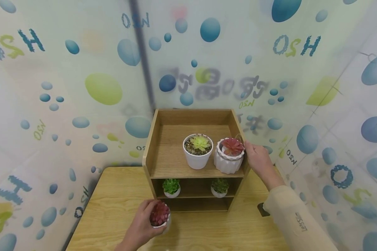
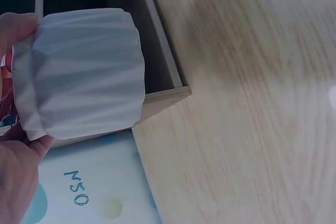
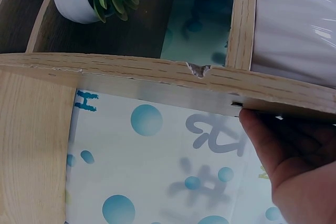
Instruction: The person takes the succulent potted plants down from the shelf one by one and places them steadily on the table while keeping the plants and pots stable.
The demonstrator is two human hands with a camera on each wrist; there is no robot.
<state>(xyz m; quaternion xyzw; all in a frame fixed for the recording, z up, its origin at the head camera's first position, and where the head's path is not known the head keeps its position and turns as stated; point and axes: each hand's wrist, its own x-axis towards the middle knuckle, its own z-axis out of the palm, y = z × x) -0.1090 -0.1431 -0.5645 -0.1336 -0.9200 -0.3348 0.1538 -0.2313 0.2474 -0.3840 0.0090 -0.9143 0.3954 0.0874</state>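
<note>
In the head view, my left hand [image 1: 142, 223] grips a white pot [image 2: 89, 72] holding a red succulent [image 1: 160, 213], in front of the wooden shelf's lower left. The pot's fluted side faces the left wrist view. My right hand [image 1: 260, 160] holds the right side panel of the wooden shelf [image 1: 172, 170], and a fingertip touches its outer face in the right wrist view; some fingers are in shadow. Inside the top, near that panel, stands a white fluted pot [image 1: 227, 162] with a red succulent [image 1: 232, 146]. Left of it is a white pot [image 1: 198, 161] with a yellow-green succulent [image 1: 200, 142].
On the tier below stand two small potted green succulents, a left plant [image 1: 171, 185] and a right plant [image 1: 220, 185]. The shelf sits on a wooden table [image 1: 119, 188] against a patterned wall [image 1: 106, 52]. A small black object [image 1: 263, 210] lies near the right sleeve.
</note>
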